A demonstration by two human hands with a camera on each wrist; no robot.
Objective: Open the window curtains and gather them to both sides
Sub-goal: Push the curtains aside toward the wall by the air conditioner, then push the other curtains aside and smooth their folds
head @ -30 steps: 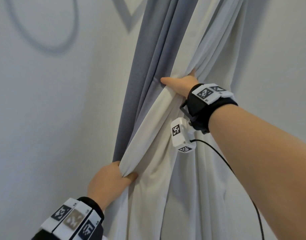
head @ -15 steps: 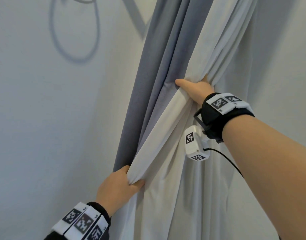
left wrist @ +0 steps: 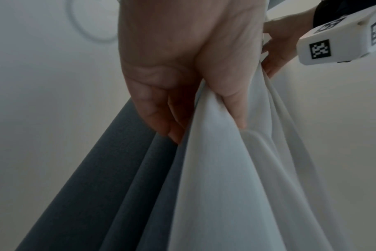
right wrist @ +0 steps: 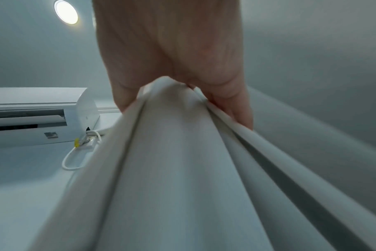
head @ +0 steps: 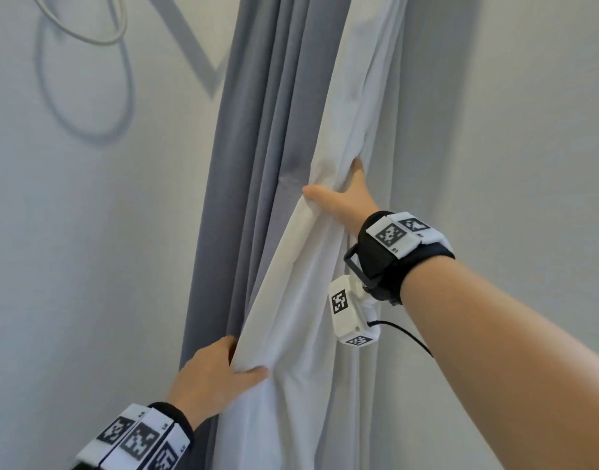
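A white curtain (head: 291,300) hangs bunched in folds beside a grey curtain (head: 250,164), close to the wall on the left. My left hand (head: 220,371) grips the white curtain's lower folds, thumb in front and fingers tucked behind; the left wrist view shows the hand (left wrist: 182,81) with the white cloth (left wrist: 236,169) between thumb and fingers and the grey cloth (left wrist: 110,186) alongside. Higher up, my right hand (head: 342,198) pinches a gathered bundle of the same white curtain. In the right wrist view its fingers (right wrist: 232,105) wrap round the bunched folds (right wrist: 172,152).
A pale wall (head: 87,232) stands at the left, with a looped white cable (head: 87,35) hanging on it. An air conditioner (right wrist: 39,115) with a short white cable is mounted up the wall, and a round ceiling light (right wrist: 65,11) glows above. More pale fabric (head: 494,164) hangs to the right.
In the head view both hands and the curtain have drifted right and slightly down, and the cable loop has come into sight. Both hands keep their hold on the white curtain.
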